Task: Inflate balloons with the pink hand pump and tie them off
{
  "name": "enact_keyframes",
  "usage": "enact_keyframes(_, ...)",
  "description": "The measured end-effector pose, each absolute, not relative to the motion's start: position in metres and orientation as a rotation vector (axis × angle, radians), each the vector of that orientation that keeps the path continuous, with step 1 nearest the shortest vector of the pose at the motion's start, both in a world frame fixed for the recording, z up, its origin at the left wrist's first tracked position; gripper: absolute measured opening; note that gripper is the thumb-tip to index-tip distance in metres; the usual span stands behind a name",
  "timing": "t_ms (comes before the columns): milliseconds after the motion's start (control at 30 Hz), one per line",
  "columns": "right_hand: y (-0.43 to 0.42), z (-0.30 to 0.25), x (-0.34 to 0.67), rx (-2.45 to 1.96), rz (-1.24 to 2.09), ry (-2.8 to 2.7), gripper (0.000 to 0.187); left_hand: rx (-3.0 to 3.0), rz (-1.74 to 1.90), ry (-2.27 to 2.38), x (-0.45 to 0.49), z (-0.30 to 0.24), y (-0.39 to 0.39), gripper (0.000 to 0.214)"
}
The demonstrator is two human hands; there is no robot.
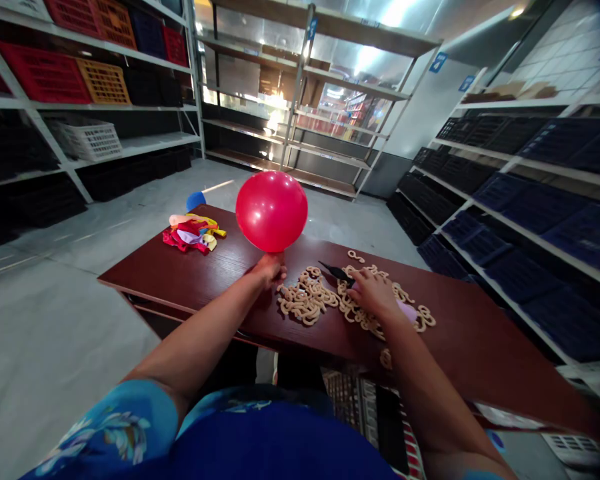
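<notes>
My left hand [270, 269] is closed around the neck of an inflated red balloon [271, 211], which stands upright above the dark red table [190, 277]. My right hand [375, 292] rests on a spread of tan looped cords [307, 300] lying on the table, its fingers curled down among them. A dark scissors-like tool [336, 271] lies just left of that hand. A heap of uninflated colourful balloons [193, 233] sits at the table's far left, with a blue one [195, 199] behind it.
Metal shelves with red, orange and white baskets [87, 139] line the left wall. Shelves of dark blue crates [510, 193] run along the right. Grey concrete floor [55, 333] lies to the left of the table. Empty shelving [300, 100] stands behind.
</notes>
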State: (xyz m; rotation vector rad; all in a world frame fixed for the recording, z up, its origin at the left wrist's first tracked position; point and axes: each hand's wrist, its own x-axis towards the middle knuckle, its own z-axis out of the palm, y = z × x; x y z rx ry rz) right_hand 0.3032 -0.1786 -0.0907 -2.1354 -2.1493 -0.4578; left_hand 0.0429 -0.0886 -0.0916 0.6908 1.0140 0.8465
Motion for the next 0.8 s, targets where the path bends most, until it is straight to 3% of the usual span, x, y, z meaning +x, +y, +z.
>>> enact_keyframes(133,-0.164,-0.087,0.236,-1.701,-0.089,-2.0,0.035,0.715,0.813,0.92,0.054,-0.096,-0.108,0.031)
enact_keyframes(333,-0.151,-0.09,0.152,-1.103,1.389,-1.496,0.038,0.927,0.695,0.735,0.041,-0.094,-0.122,0.019)
enact_keyframes(400,-0.148,-0.091,0.145,-0.908,1.672,-1.34,0.04,0.995,0.591,0.743,0.031,-0.09,-0.125,0.022)
enact_keyframes(533,-0.141,-0.092,0.146,-0.851,1.71,-1.088,0.043,1.06,0.584,0.632,0.018,-0.086,-0.124,0.029)
enact_keyframes(800,-0.13,-0.09,0.134,-0.973,1.472,-0.932,0.034,0.806,1.027,0.412,0.03,-0.096,-0.126,0.03)
